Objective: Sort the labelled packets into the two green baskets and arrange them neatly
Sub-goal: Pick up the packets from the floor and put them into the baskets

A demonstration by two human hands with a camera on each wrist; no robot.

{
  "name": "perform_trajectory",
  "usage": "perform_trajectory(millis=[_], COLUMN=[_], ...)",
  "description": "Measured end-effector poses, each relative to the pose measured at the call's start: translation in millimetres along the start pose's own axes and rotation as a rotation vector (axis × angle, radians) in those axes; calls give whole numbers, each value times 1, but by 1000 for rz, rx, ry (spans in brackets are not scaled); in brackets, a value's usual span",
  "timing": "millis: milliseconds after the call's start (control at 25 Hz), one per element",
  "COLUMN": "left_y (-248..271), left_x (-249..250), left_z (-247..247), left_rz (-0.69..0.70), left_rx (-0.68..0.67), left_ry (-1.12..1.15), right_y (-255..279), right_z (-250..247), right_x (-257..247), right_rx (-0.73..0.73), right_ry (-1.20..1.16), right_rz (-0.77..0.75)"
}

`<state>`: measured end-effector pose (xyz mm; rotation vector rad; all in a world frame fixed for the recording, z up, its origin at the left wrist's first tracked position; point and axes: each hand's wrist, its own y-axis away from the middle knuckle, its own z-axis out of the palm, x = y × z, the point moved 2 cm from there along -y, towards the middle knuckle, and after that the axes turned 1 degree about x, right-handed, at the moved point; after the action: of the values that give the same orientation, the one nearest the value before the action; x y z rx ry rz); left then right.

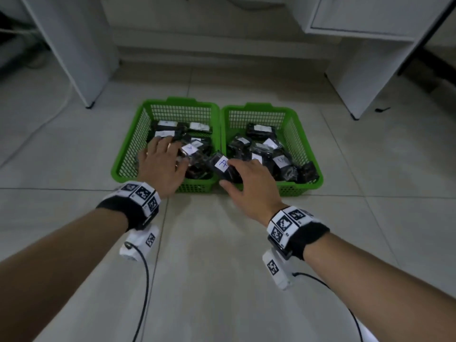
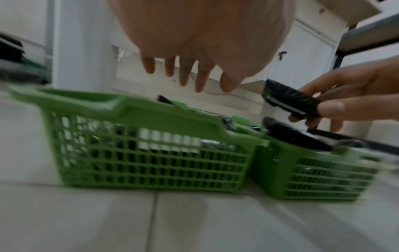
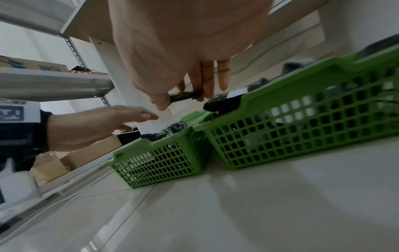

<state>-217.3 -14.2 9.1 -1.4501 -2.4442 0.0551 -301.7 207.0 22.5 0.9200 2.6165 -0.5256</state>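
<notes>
Two green mesh baskets stand side by side on the floor, the left basket (image 1: pixel 128 154) and the right basket (image 1: pixel 296 134), both holding several black packets with white labels. My right hand (image 1: pixel 249 181) pinches a black packet labelled "A" (image 1: pixel 223 165) between thumb and fingers, above the rims where the baskets meet; the same packet (image 2: pixel 289 102) shows in the left wrist view. My left hand (image 1: pixel 161 164) hovers over the left basket with straight, spread fingers (image 2: pixel 183 75) and holds nothing.
White cabinet legs (image 1: pixel 84 70) and a desk panel (image 1: pixel 365 77) stand behind the baskets. Tiled floor (image 1: pixel 222 267) lies in front. A metal shelf (image 3: pixel 54 81) and cardboard boxes (image 3: pixel 86 153) sit to the left. Cables hang from both wrist cameras.
</notes>
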Motion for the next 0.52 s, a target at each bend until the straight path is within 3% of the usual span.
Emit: perform_trajectory(millis=[80,160,360,520], left_y=[-16,-17,-21,-15], left_x=[-38,-62,-78,-66], left_z=[19,43,65,53], left_rz=[-100,-116,2,-99], left_rx=[-234,-352,-373,-325], left_ry=[-105,-68,-69,30], right_y=[-29,-56,-115,-128], right_z=[14,29,56,83], right_x=[-11,-21,-37,-45], right_rx=[-30,-53,-93,-232], right_ry=[22,83,188,188], right_rz=[-24,-48,-61,-37])
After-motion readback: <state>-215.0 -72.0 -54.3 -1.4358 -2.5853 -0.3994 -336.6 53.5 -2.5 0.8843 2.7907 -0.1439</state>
